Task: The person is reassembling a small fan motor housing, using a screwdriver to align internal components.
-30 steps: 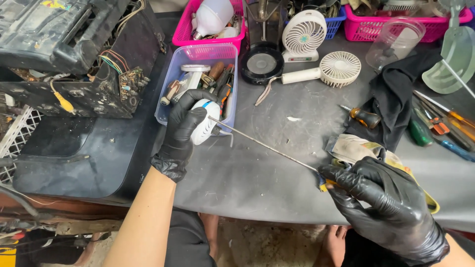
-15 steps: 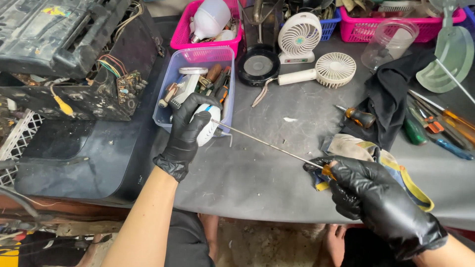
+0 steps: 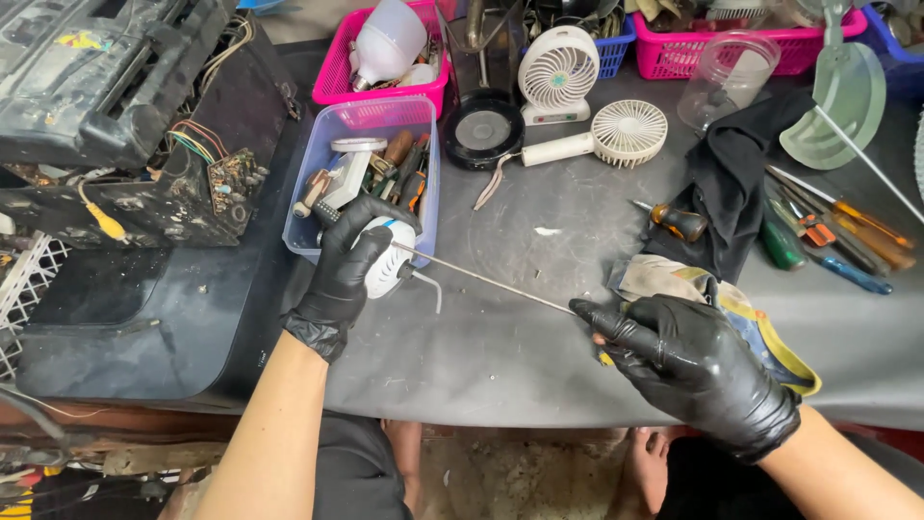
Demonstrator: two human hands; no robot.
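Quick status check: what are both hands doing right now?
Left hand grips white motor housing. Right hand holds long screwdriver, tip at housing. Nothing in between.

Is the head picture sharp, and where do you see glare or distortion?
Head view: mostly sharp, light soft and even; shine on the black gloves of the left hand and right hand; a dull sheen on the dark table; the thin rod stays crisp; the edges bend slightly, as with a wide lens.

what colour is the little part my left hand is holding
White, with dark vent slits; the head view shows it in the gloved left hand.
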